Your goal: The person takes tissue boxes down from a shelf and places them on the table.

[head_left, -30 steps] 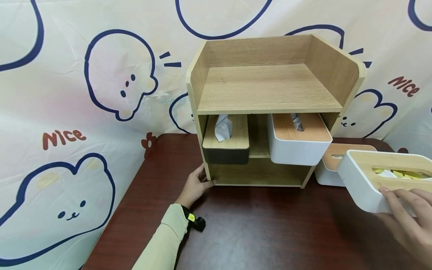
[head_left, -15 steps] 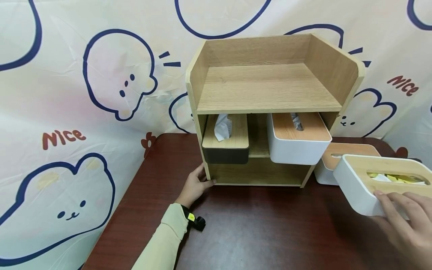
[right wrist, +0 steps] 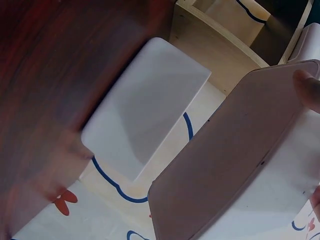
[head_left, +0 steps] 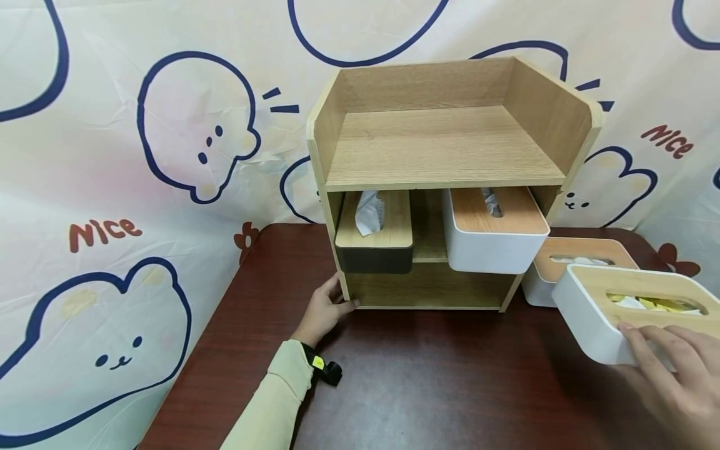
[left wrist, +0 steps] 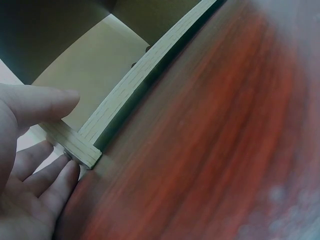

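My right hand [head_left: 677,381] holds a white tissue box [head_left: 590,322] with a pale wood lid and yellow and white packs showing in its slot. The box is off the table at the right; its underside [right wrist: 220,145] faces the right wrist view. With thumb and fingers on either side, my left hand [head_left: 325,312] grips the bottom front corner of the left side panel [left wrist: 77,145] of a wooden shelf unit [head_left: 444,150]. Behind the held box, a white tissue box with an orange-tan lid [head_left: 554,265] stands on the table, partly covered.
On the middle shelf sit a black tissue box with a pale wood lid [head_left: 375,259] at left and a larger white one [head_left: 495,253] at right, both jutting out. The dark red table [head_left: 439,381] meets a patterned cloth backdrop [head_left: 169,250].
The held tissue box has come slightly down and left with my right hand, uncovering more of the orange-tan lid behind it. My left hand stays at the shelf's corner.
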{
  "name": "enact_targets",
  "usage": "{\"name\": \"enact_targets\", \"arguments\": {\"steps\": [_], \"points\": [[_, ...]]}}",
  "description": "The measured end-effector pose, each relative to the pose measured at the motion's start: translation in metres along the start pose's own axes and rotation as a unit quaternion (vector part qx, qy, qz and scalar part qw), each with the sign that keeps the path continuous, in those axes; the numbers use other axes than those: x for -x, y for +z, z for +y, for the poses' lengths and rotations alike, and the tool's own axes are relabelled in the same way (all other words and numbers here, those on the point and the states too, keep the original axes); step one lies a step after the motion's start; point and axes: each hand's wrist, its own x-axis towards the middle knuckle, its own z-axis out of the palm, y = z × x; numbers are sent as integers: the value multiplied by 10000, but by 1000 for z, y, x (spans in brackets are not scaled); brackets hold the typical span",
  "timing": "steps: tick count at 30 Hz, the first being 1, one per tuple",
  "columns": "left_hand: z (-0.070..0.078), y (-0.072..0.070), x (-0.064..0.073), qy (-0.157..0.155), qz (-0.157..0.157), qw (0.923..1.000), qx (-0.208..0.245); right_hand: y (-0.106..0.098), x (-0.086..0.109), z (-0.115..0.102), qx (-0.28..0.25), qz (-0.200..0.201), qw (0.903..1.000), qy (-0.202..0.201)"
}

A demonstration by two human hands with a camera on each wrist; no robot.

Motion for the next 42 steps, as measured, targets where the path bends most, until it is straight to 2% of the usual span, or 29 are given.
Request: {"name": "enact_targets", "arguments": {"steps": [7,11,15,18,25,28,33,35,42], "points": [[0,0,0,-8,17,10000,39,3,5,1,-106,136,9998,-119],[0,0,0,-44,8,10000,32,2,10,1,-134,25,9999,-107],[2,0,0,-60,-8,10000,11,-1,14,2,-73,-306,9994,-133],[4,0,0,-86,-18,10000,6,-6,18,2,-10,-724,9973,-77],[4,0,0,-58,-5,10000,24,-13,27,2,31,-1614,9868,134],[3,1,0,-67,5,10000,23,-13,29,2,24,-1748,9845,156],[3,0,1,-97,1,9999,-25,-9,34,2,-71,-1554,9877,138],[3,0,1,-90,1,10000,-36,-10,35,2,-101,-1614,9867,166],[5,0,1,-152,11,9999,-43,-20,34,-3,61,-2790,9595,389]]}}
